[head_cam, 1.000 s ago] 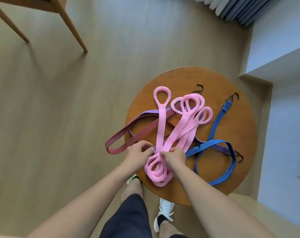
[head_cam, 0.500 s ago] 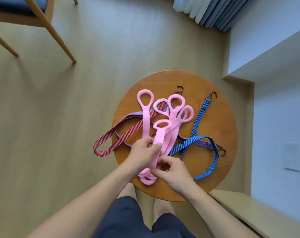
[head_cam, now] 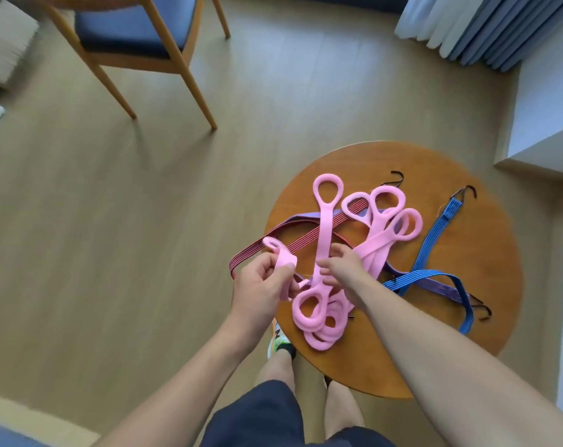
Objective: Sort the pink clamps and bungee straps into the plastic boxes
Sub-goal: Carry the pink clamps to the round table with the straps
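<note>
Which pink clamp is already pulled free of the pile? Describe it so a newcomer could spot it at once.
Start at the round wooden table, where the pink clamps lie heaped over the bungee straps. Move to its left edge: the left hand grips one pink clamp there. Unlike the others, it is lifted off the heap, out over the floor.

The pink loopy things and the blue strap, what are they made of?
The pink clamps look like soft rubber or silicone: smooth, matte and evenly coloured, and the pink clamp in the left hand bends. The blue bungee strap looks like woven stretchy fabric, with ribbed lines along it, and it ends in a dark hook, probably metal.
</note>
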`<state>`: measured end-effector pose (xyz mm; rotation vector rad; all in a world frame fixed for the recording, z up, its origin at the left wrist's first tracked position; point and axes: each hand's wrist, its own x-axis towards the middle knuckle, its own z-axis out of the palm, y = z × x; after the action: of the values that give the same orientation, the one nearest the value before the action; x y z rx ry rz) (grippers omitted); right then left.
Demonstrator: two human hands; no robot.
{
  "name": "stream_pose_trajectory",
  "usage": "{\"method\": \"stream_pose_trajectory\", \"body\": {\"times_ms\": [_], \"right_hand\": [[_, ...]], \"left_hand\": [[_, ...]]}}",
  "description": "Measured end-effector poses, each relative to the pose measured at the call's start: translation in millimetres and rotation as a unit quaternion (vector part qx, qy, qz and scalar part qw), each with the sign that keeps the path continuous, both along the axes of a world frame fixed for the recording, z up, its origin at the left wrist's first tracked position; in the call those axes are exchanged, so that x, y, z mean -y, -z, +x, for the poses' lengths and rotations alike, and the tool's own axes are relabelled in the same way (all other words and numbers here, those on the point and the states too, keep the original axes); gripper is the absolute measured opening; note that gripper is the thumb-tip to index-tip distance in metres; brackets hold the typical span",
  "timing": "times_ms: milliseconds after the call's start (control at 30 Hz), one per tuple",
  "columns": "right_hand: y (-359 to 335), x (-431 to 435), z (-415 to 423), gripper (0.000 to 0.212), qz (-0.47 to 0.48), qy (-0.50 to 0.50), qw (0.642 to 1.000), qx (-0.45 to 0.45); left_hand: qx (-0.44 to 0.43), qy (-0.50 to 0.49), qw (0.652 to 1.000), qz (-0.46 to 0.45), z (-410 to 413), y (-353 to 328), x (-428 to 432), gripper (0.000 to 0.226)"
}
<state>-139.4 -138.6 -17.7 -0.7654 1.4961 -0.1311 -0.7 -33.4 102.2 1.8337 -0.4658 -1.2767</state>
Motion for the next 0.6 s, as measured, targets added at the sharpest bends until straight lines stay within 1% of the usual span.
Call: {"method": "stream_pose_trajectory", "body": {"times_ms": [33,100,167,200,267,500,600], "right_hand": [[7.7,0.6,5.4,0.029,0.011,0.008,1.000,0.000],[15.5,-1.0,11.8,0.022,0.013,0.019,1.000,-0.009],[14.6,-2.2,14.1,0.009,-0.020,0.020,0.999,-0.032],[10.8,-3.1,13.9,0.008,-0.043,0.012,0.998,-0.042],[-2.5,-6.2,11.4,0.013,-0.076,-0.002,0.996,-0.046],[-73.3,-25.9,-12.9,0.016,-0.151,-0.004,0.989,0.000],[-110.1,-27.7,-21.9,0.019,-0.195,-0.026,0.980,0.013]], "left_hand": [[0.003,-0.004,1.000,0.001,2.6,2.9,-2.0,0.016],[0.012,-0.006,1.000,0.004,6.6,6.6,-3.8,0.016],[0.023,-0.004,1.000,0.006,9.2,9.3,-3.8,0.016],[0.028,-0.001,1.000,0.005,9.7,10.0,-3.5,0.016],[0.036,0.001,0.999,0.001,10.0,9.7,-1.9,0.015],[0.037,0.005,0.999,-0.015,7.8,-4.1,7.7,0.015],[0.047,0.019,0.999,-0.012,8.0,-13.7,13.0,0.011]]}}
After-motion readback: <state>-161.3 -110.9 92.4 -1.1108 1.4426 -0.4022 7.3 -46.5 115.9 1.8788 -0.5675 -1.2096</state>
